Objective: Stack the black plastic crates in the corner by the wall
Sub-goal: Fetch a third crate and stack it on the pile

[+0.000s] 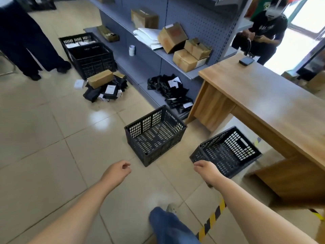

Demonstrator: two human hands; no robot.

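Two empty black plastic crates stand on the tiled floor ahead of me. One crate (154, 136) sits in the middle, just past my left hand (119, 169), whose fingers are loosely curled and hold nothing. The other crate (226, 150) stands at the right, beside the wooden desk. My right hand (204, 167) hovers at this crate's near left corner with its fingers loosely bent; I see no grip on the rim. Two more black crates (91, 57) stand side by side far left by the grey shelving, one holding parcels.
A wooden desk (263, 95) fills the right side. Grey pegboard shelving (175, 55) carries cardboard boxes and black parcels. A heap of parcels (105, 88) lies on the floor. One person's legs (26, 41) stand at the far left; another person (263, 32) stands behind the desk.
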